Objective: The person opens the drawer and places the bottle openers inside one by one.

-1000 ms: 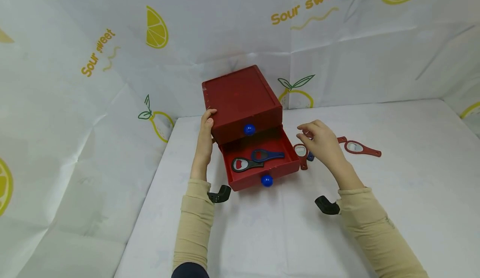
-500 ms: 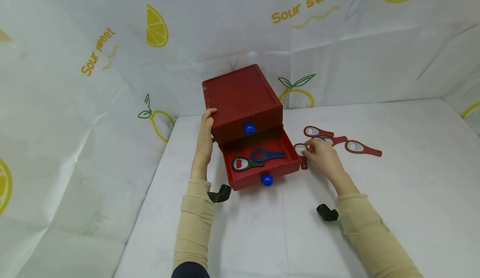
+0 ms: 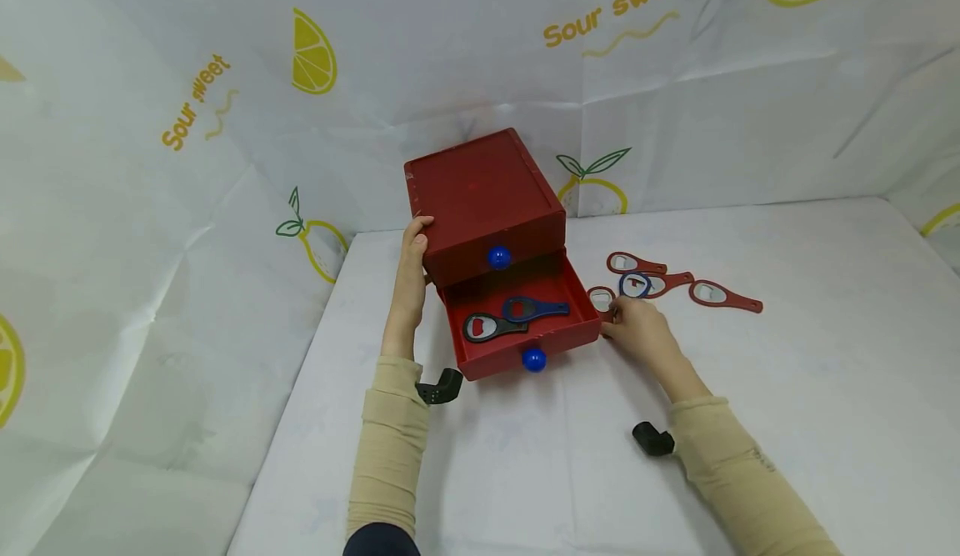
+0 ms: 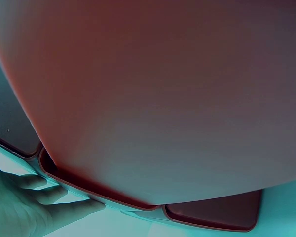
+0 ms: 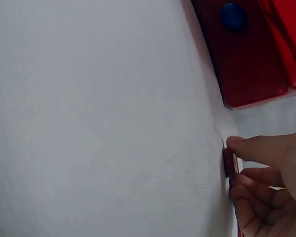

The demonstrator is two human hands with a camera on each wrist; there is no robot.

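My left hand (image 3: 408, 277) rests along the left side of a red two-drawer cabinet (image 3: 480, 189), its fingers (image 4: 71, 212) fairly straight against the side in the left wrist view. The lower drawer (image 3: 558, 341) is pulled out; inside lie a black bottle opener (image 3: 480, 328) and a blue bottle opener (image 3: 536, 309). Just right of that drawer, my right hand (image 3: 645, 335) pinches the handle of a red bottle opener (image 3: 601, 296) on the table. The right wrist view shows thumb and fingers at its handle end (image 5: 229, 162).
Right of the cabinet lie more bottle openers: a red opener (image 3: 636, 263) at the back, a blue-rimmed opener (image 3: 634, 285) overlapping another red opener (image 3: 671, 282), and a separate red opener (image 3: 725, 296). A patterned white cloth (image 3: 720, 122) hangs behind the white table (image 3: 525, 473).
My right hand has come down from above the openers, uncovering the ones behind, and moved toward me to the near red bottle opener's handle. The left hand has stayed on the cabinet.
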